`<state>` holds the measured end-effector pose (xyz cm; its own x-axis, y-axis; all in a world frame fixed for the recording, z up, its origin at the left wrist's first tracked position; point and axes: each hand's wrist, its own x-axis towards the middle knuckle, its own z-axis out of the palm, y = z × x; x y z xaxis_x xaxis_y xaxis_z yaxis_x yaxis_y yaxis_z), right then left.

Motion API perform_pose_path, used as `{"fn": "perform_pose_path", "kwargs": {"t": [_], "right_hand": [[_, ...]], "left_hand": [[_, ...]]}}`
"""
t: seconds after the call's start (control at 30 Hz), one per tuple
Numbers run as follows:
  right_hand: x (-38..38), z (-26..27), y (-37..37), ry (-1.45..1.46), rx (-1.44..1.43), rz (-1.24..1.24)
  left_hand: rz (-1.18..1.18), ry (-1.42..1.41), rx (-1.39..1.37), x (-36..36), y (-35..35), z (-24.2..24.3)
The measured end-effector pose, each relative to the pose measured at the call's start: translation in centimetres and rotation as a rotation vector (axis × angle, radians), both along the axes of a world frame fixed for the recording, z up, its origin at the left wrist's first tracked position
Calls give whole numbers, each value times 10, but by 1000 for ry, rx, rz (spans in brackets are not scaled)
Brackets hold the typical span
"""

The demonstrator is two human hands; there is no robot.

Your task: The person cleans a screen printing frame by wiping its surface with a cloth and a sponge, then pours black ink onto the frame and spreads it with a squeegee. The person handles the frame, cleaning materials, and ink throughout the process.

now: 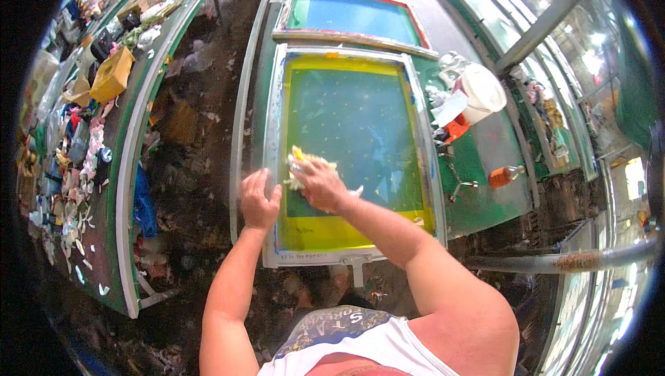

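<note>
A framed printing screen [268,131] lies before me on a long green table. Its mesh [358,116] looks blue-green, is dotted with small yellow specks, and has a yellow border. My right hand [318,183] presses a crumpled pale rag [332,168] with a yellow patch against the lower left of the mesh. Part of the rag is hidden under my palm and fingers. At the frame's left rail is my left hand [260,200], its thumb apart from the fingers and nothing held. Handwriting marks the near rail, where a metal bracket [357,268] sticks out.
Beyond lies a second screen [358,14] with a blue mesh. To the right stand a white bucket [483,92], an orange container [457,129], a bottle of orange liquid [504,176] and a metal clamp [458,183]. Scraps and a cardboard box [112,75] cover the left table.
</note>
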<state>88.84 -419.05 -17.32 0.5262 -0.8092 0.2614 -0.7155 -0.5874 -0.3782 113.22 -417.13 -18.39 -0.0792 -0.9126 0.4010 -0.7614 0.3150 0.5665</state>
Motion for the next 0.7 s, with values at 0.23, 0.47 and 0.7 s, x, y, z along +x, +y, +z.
{"fn": "perform_pose_path", "kwargs": {"t": [0.23, 0.47, 0.7], "right_hand": [[-29, 11, 89, -584, -93, -399], [-161, 79, 220, -737, -400, -1174], [-185, 39, 348, -1644, -317, -1349]], "left_hand": [[-33, 145, 162, 4, -6, -4], [-137, 415, 259, 1, -7, 58], [-242, 680, 362, -23, -24, 186]]}}
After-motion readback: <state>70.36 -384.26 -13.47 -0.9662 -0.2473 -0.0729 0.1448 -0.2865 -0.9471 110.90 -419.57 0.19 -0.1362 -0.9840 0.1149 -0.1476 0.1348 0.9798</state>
